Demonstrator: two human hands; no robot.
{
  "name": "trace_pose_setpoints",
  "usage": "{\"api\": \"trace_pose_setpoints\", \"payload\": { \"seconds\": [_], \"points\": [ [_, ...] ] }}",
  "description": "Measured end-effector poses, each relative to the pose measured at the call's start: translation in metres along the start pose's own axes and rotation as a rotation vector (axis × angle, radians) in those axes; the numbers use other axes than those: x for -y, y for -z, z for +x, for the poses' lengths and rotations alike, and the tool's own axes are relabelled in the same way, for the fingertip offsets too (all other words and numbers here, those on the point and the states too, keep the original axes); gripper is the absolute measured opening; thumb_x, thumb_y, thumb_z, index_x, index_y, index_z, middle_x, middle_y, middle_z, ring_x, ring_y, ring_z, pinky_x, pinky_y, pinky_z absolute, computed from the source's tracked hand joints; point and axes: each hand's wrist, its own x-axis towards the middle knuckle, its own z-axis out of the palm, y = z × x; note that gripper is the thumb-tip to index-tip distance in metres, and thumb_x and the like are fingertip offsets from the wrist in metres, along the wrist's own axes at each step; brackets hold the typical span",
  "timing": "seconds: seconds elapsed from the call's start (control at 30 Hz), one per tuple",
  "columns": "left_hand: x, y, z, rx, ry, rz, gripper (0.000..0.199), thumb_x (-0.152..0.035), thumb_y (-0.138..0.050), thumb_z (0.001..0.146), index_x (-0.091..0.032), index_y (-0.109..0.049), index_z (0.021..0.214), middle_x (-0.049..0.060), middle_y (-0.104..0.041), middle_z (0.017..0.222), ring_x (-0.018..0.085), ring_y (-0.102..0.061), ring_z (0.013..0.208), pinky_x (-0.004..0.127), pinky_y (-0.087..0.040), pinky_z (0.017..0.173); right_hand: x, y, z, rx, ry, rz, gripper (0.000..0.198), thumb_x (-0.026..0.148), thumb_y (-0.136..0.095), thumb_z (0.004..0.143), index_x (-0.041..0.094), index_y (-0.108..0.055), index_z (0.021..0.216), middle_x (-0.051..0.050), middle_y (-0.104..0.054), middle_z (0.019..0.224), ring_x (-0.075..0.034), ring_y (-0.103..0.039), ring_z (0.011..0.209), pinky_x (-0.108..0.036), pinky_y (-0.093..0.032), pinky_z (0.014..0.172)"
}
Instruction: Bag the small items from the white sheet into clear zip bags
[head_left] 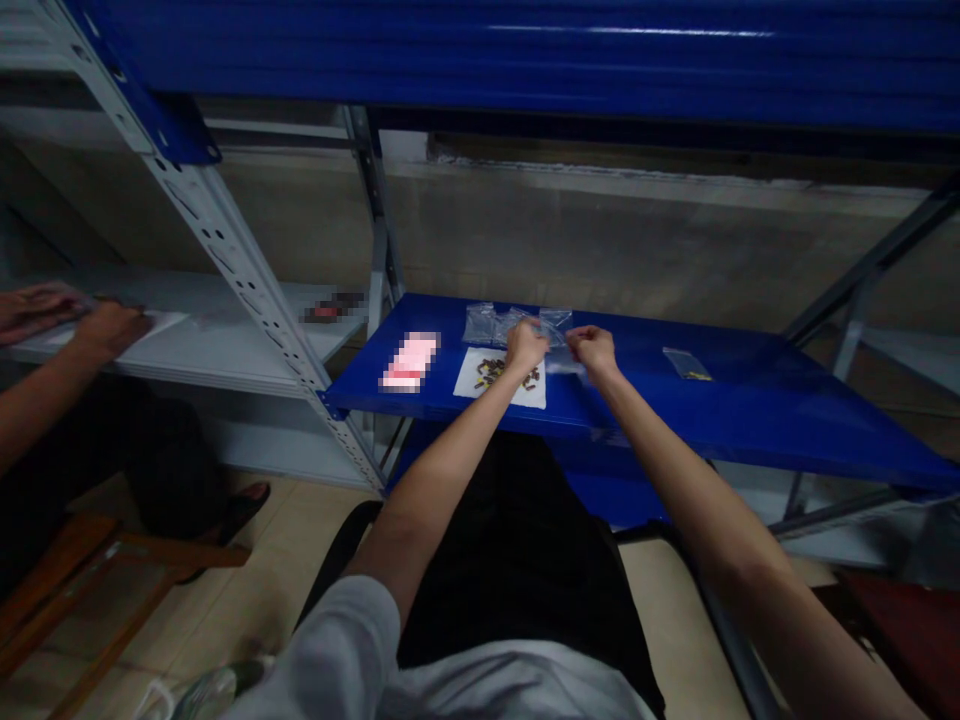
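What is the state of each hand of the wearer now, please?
Left hand: curled beside a clear, thin plastic bag; whether it grips cannot be told.
Right hand: closed, pinching that bag.

Near the middle of the frame I see a clear plastic bag [564,362], thin and a little wrinkled, being held; it is so transparent that I cannot tell if something is inside. Just to its left lies a white sheet [470,372], flat and roughly square, and on it many small brown and yellow pieces [491,373] are loosely scattered. Above this sheet, more clear bags [478,325] lie flat, close together. Right of the centre, well apart, a small bag [684,364] rests flat, with yellow bits [699,376] at its lower end.
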Motion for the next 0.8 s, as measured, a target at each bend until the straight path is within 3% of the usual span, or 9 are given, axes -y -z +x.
{"api": "trace_pose_setpoints", "payload": {
  "seconds": [0.13,0.33,0.63,0.8],
  "points": [
    [0.010,-0.006,0.030,-0.001,-0.027,0.081,0.026,-0.008,-0.066,0.089,-0.016,-0.075,0.112,0.012,-0.080,0.106,0.022,-0.074,0.102,0.033,-0.056,0.095,0.000,-0.019,0.027,-0.069,-0.119,-0.083,0.015,0.029,-0.066,0.085,0.016,-0.069,0.093,-0.006,-0.072,0.074,-0.019,-0.067,0.067,-0.032,-0.057,0.070],
    [0.025,-0.006,0.023,-0.025,-0.087,0.178,0.024,-0.012,-0.058,0.095,-0.018,-0.074,0.112,0.013,-0.077,0.115,0.024,-0.069,0.112,0.037,-0.051,0.104,-0.002,-0.033,0.028,-0.096,-0.094,-0.183,0.018,0.025,-0.067,0.086,0.015,-0.070,0.100,-0.015,-0.077,0.096,-0.026,-0.072,0.096,-0.038,-0.056,0.094],
    [0.018,0.000,0.021,0.011,-0.098,0.360,0.027,-0.018,-0.053,0.099,-0.019,-0.074,0.116,0.015,-0.071,0.125,0.030,-0.066,0.118,0.040,-0.048,0.102,0.010,-0.031,0.010,0.022,-0.034,-0.408,0.037,0.033,-0.060,0.098,0.014,-0.063,0.129,-0.025,-0.073,0.118,-0.034,-0.071,0.112,-0.046,-0.054,0.097],
    [0.011,-0.005,0.016,0.014,-0.212,0.362,0.030,-0.018,-0.052,0.100,-0.019,-0.072,0.122,0.016,-0.067,0.128,0.030,-0.066,0.115,0.041,-0.050,0.101,0.013,-0.022,0.007,0.046,-0.037,-0.454,0.045,0.037,-0.057,0.100,0.012,-0.058,0.138,-0.028,-0.070,0.123,-0.039,-0.070,0.115,-0.053,-0.053,0.097]
  ]
}}
